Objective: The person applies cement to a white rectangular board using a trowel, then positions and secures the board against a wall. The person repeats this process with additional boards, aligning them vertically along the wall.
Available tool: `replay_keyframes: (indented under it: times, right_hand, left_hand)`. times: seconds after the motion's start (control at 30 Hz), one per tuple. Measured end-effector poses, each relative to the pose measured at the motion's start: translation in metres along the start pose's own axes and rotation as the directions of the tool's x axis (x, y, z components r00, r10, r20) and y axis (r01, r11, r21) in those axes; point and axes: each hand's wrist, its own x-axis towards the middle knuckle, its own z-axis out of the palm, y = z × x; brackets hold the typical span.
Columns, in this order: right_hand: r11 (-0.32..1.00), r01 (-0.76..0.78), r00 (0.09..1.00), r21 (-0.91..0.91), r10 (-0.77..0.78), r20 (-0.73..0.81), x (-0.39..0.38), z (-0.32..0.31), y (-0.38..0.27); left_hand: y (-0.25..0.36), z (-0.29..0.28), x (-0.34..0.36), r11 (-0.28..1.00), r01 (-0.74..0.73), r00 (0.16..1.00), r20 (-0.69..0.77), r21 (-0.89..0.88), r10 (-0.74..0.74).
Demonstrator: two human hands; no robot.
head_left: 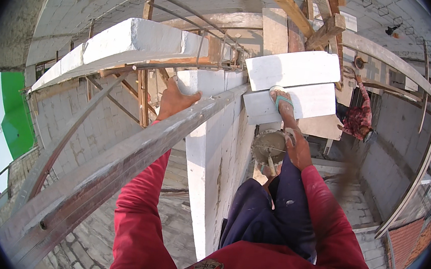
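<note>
Beyond the long weathered beam (113,169) at the left, a white block (206,83) sits atop the pale wall (221,156), and steadying it well probably calls for even pressure, its face kept flush with the wall and fingertips clear of the joint. The left hand (176,99) touches the block's left end, its grip spread, thumb and fingers apart rather than wrapped round. Farther right, past the round mortar bucket (263,145), the right hand (299,150) rests by the bent leg; whether its grip is closed on anything cannot be told.
</note>
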Motion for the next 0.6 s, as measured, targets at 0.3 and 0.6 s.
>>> replay_keyframes:
  times: [0.3,0.6]
  right_hand:
    - [0.990,-0.018,1.000,-0.142,0.019,0.005,-0.010,0.005,-0.001]
    - [0.989,-0.001,0.999,-0.149,0.007,0.039,-0.006,0.007,0.003]
  left_hand:
    - [0.013,-0.003,-0.004,0.996,0.063,0.998,0.020,0.065,-0.065]
    - [0.018,-0.001,-0.007,0.999,0.046,0.997,0.058,-0.017,-0.045]
